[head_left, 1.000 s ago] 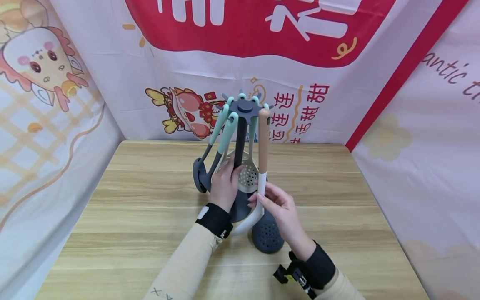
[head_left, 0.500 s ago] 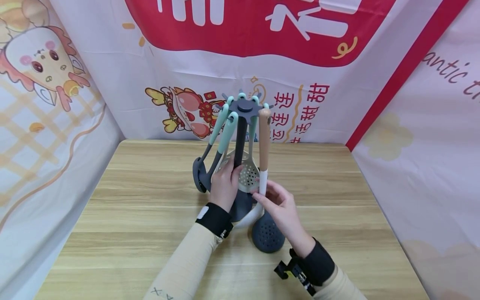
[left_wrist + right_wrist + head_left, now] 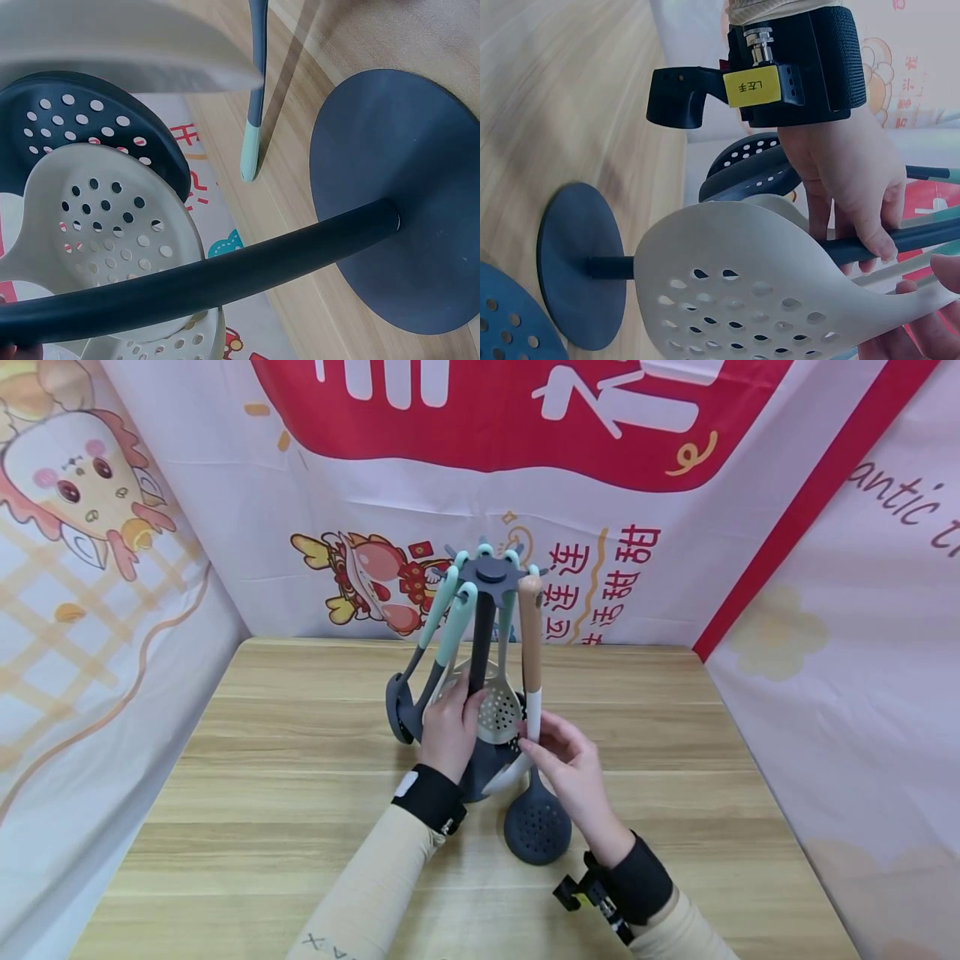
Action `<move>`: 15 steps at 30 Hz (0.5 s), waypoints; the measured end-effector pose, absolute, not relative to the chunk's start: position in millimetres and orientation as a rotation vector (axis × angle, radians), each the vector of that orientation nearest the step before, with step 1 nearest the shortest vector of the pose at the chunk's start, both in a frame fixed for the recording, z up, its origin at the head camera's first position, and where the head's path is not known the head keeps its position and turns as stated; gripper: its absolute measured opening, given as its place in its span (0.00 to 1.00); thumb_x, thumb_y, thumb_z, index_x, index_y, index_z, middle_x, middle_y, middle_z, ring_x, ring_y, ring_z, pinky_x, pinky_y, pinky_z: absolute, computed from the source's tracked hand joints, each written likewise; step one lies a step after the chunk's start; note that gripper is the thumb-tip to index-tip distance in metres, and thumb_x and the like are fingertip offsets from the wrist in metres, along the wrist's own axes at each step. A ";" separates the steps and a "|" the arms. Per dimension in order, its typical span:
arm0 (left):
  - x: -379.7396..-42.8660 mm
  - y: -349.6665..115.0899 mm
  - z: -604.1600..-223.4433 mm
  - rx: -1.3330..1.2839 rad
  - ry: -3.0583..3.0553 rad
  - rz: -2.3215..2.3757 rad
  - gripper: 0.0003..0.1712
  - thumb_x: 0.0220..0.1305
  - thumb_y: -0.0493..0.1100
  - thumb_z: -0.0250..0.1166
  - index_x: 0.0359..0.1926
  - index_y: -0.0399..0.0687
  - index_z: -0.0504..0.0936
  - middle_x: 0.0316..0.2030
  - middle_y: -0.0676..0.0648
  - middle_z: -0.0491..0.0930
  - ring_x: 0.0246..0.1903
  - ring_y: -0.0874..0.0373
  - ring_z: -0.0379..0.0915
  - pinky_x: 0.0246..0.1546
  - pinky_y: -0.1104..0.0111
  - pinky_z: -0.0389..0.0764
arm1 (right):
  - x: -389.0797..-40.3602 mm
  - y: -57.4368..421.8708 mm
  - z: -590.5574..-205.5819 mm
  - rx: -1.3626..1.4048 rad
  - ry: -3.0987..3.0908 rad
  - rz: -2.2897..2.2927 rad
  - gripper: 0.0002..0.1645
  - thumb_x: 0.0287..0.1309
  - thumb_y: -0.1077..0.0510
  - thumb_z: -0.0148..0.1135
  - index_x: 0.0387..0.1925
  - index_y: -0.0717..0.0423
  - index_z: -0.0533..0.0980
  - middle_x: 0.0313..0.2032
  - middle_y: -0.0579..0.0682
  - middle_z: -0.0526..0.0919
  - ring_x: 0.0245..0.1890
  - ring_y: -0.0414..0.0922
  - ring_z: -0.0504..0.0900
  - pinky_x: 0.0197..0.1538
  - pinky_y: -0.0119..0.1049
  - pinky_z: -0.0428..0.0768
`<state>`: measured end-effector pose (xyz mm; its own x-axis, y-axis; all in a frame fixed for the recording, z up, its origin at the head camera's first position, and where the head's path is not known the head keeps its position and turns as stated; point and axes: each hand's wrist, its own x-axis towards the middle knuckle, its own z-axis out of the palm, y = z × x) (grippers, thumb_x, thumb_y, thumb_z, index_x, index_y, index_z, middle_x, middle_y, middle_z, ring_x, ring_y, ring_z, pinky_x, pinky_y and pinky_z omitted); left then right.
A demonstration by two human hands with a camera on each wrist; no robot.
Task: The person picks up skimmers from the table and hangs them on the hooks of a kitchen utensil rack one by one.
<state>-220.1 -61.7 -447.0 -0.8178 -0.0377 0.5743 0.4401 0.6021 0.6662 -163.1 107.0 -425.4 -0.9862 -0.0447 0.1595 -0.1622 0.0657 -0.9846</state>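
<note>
My left hand (image 3: 448, 727) grips the black pole (image 3: 482, 643) of a rotating utensil rack, whose dark hooked top (image 3: 491, 575) sits above. Several mint-handled utensils hang there, including a pale slotted skimmer (image 3: 498, 714). My right hand (image 3: 576, 770) pinches the white neck of a white slotted skimmer with a wood-coloured handle (image 3: 531, 635). Its handle end is at the rack's right rim; whether it sits on a hook I cannot tell. In the right wrist view its perforated white head (image 3: 735, 285) stands before the pole.
On the wooden table (image 3: 300, 843) lies a dark slotted skimmer (image 3: 537, 827), head toward the front. The rack's round dark base (image 3: 397, 165) stands beside it in the left wrist view. Printed cloth (image 3: 225, 510) hangs behind and at both sides of the table.
My right hand has shifted slightly right with the white skimmer's neck, and its curved head has moved up and right. My left hand keeps its place on the pole.
</note>
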 end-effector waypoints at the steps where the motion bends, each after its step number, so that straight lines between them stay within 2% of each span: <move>1: -220.0 -61.7 -447.0 -0.316 -2.284 -1.154 0.17 0.72 0.44 0.59 0.56 0.39 0.77 0.37 0.41 0.85 0.36 0.48 0.84 0.34 0.58 0.84 | -163.5 107.5 -425.6 0.208 -2.230 2.076 0.23 0.60 0.73 0.61 0.58 0.70 0.74 0.52 0.70 0.81 0.44 0.36 0.83 0.50 0.28 0.81; 9: -219.8 -60.9 -447.0 -0.308 -2.276 -1.148 0.13 0.71 0.40 0.61 0.52 0.38 0.78 0.35 0.41 0.84 0.35 0.49 0.83 0.34 0.57 0.84 | -165.0 113.4 -428.3 0.132 -2.232 2.071 0.24 0.62 0.70 0.62 0.60 0.66 0.74 0.54 0.64 0.82 0.47 0.36 0.82 0.53 0.28 0.80; 14: -219.5 -60.8 -447.1 -0.306 -2.281 -1.149 0.15 0.72 0.41 0.60 0.54 0.38 0.78 0.36 0.41 0.84 0.36 0.48 0.83 0.35 0.57 0.84 | -169.4 120.1 -438.3 0.103 -2.143 2.137 0.24 0.63 0.72 0.56 0.60 0.68 0.72 0.50 0.50 0.85 0.49 0.37 0.83 0.54 0.29 0.81; 15: -219.5 -60.9 -447.3 -0.306 -2.282 -1.150 0.15 0.72 0.41 0.59 0.54 0.38 0.78 0.36 0.41 0.84 0.36 0.49 0.83 0.35 0.57 0.84 | -170.5 121.4 -440.8 0.085 -2.134 2.144 0.23 0.63 0.72 0.55 0.61 0.68 0.72 0.50 0.50 0.85 0.49 0.37 0.83 0.54 0.29 0.81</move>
